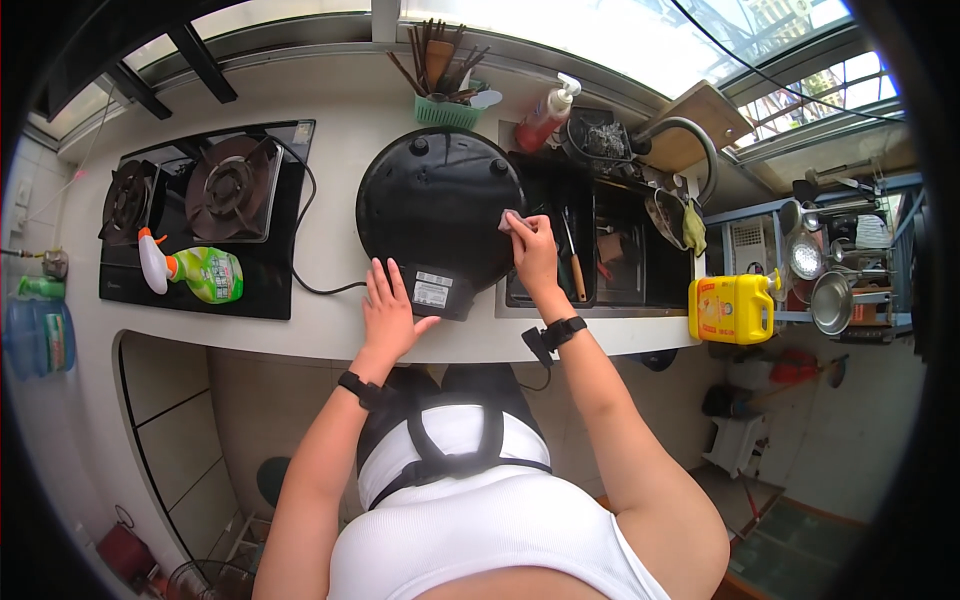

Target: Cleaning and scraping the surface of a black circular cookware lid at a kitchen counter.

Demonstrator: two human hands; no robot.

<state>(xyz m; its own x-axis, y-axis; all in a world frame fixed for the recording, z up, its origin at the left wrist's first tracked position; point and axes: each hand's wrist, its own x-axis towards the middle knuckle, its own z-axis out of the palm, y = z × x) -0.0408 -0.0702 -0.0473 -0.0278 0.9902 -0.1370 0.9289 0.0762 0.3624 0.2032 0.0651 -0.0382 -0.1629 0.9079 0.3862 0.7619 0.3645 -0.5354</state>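
Observation:
A round black appliance (442, 199) lies on the white countertop (330, 187) with its footed underside up. It has small feet near its far rim and a label on the block at its near edge. My right hand (534, 244) pinches a small pinkish cloth (511, 220) against the appliance's right rim. My left hand (391, 307) rests with fingers spread at its near left edge, beside the labelled block (442, 292). From that side a black power cord (319, 289) runs left and curves over the edge of the gas hob.
Left is a black gas hob (270, 285) with a green spray bottle (202, 274) lying on it. Right is a black sink (630, 292) holding a wooden-handled utensil (576, 259). A utensil basket (448, 112), a red soap bottle (541, 120) and a yellow jug (727, 307) stand around.

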